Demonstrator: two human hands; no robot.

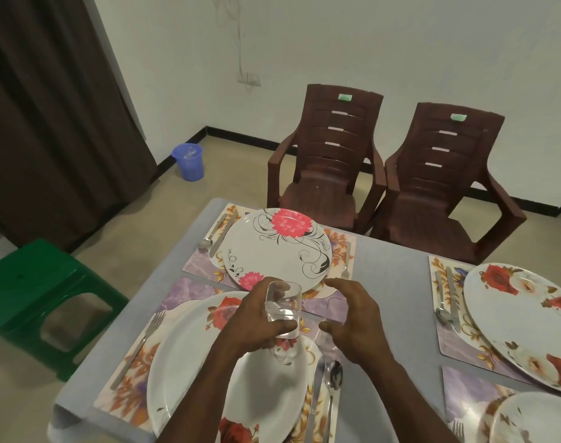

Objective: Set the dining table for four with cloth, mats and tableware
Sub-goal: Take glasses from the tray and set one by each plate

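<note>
Head view: your left hand (256, 318) grips a clear glass (283, 310), fingers curled round it, held above the near-left mat (135, 356) beside its plate (192, 356). Your right hand (355, 321) hovers just right of the glass, fingers loosely curved, holding nothing. Grey cloth (391, 282) covers the table; the pink-flowered plate (277, 247) sits at the far-left corner.

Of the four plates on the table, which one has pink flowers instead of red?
The round white plate at the far left setting, nearest the brown chairs: pink blooms with black swirls. The other three carry red flowers.
</note>
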